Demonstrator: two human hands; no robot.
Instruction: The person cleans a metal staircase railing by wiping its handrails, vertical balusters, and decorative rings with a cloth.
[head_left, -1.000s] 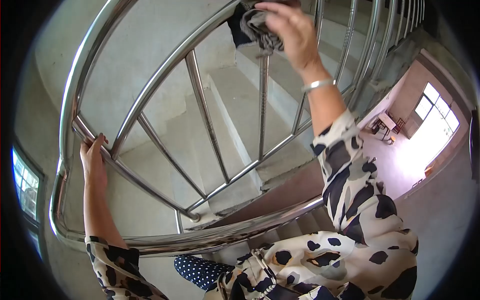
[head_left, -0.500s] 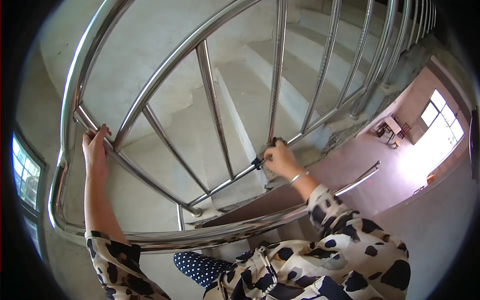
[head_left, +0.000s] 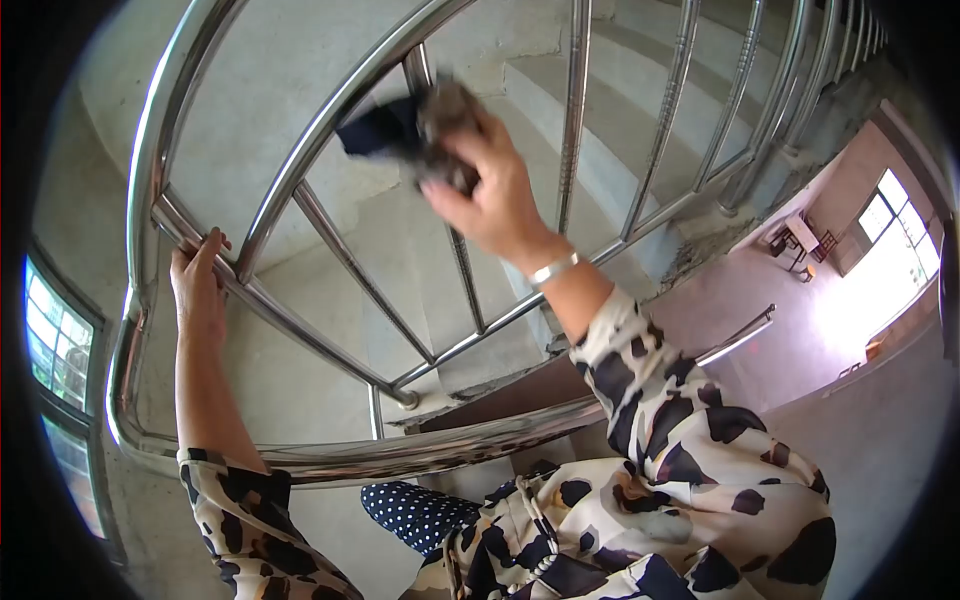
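My right hand (head_left: 500, 205), with a silver bracelet (head_left: 555, 268) at the wrist, is closed around a dark, bunched-up cloth (head_left: 445, 115), partly brownish grey and blurred by motion. A black flap of it sticks out to the left. The cloth is at the upper part of a slim upright bar (head_left: 465, 285), just under the curved steel tube (head_left: 330, 130); whether it wraps the bar is hidden. At the left, my left hand (head_left: 203, 285) grips the straight lower rail (head_left: 300, 332) where it meets the curved tube.
A thick steel handrail (head_left: 450, 452) runs between my body and the balusters. Concrete steps (head_left: 600, 120) rise behind the bars. On the right, the drop opens to a lower room with a table (head_left: 802, 235). A window (head_left: 60, 340) stands at the left.
My right hand has moved with the cloth from the bottom rail up and to the left, to the top of a slim bar. My left hand keeps its hold on the rail.
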